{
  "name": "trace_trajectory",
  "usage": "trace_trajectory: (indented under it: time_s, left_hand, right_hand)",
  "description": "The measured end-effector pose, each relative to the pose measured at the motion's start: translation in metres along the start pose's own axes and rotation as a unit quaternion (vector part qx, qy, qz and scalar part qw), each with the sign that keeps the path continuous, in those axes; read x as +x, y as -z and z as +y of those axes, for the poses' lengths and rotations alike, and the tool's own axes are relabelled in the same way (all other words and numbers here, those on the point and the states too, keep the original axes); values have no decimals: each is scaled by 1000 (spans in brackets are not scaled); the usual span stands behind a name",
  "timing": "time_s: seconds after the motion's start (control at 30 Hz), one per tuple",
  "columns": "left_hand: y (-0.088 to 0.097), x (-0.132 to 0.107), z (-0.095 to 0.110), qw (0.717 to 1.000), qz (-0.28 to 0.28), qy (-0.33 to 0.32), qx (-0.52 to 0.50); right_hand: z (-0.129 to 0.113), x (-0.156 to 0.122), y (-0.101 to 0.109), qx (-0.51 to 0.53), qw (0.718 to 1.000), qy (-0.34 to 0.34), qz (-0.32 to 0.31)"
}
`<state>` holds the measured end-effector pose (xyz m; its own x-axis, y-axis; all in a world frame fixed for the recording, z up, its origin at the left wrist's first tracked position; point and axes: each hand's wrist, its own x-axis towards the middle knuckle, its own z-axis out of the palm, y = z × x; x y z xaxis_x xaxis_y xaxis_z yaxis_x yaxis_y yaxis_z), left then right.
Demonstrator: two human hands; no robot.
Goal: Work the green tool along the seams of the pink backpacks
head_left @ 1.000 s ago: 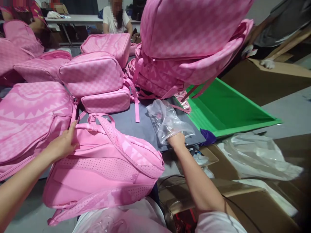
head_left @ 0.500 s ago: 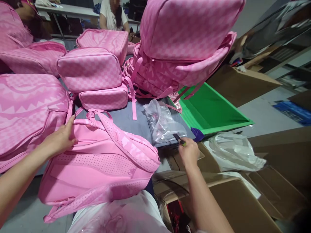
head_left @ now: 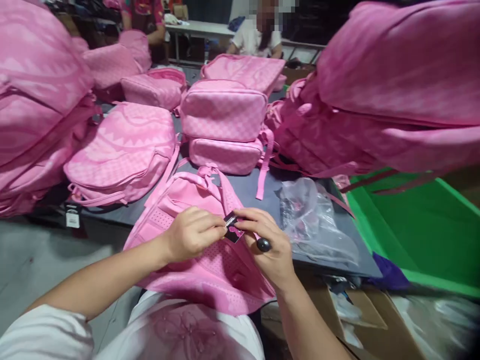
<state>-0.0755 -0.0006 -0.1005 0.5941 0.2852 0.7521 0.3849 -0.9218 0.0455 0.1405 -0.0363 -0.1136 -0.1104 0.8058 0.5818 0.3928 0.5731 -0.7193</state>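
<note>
1. Small black rectangular card [head_left: 234, 232], pink-and-white print, tilted before you.
2. Black round-ended tool [head_left: 264, 244], mostly hidden, right of your card.
3. Pink fabric backpack [head_left: 215, 262], strap side up, beneath both.

One head-worn camera looks forward and down.

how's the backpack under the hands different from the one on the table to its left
The near backpack shows its strap side, with a dotted panel; the left backpack shows its patterned front. The near backpack reaches past the edge of the table, while the left backpack lies on it. Both are pink.
</note>
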Motion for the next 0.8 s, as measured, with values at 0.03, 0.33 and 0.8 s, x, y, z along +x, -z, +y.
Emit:
trace_trajectory:
  time_s: [0.03,0.33,0.8]
  left_hand:
    - [1,-5,-1,999,29,-19,37]
    - [-2,-47,1,990,93,-23,106]
    - [31,-110,-37,853,-51,510,93]
  right_hand:
    - [-1,2,-4,-3,999,-36,39]
    - [-6,21,-41,214,892,-398,-36]
    - [16,88,-75,-85,964,-110,-225]
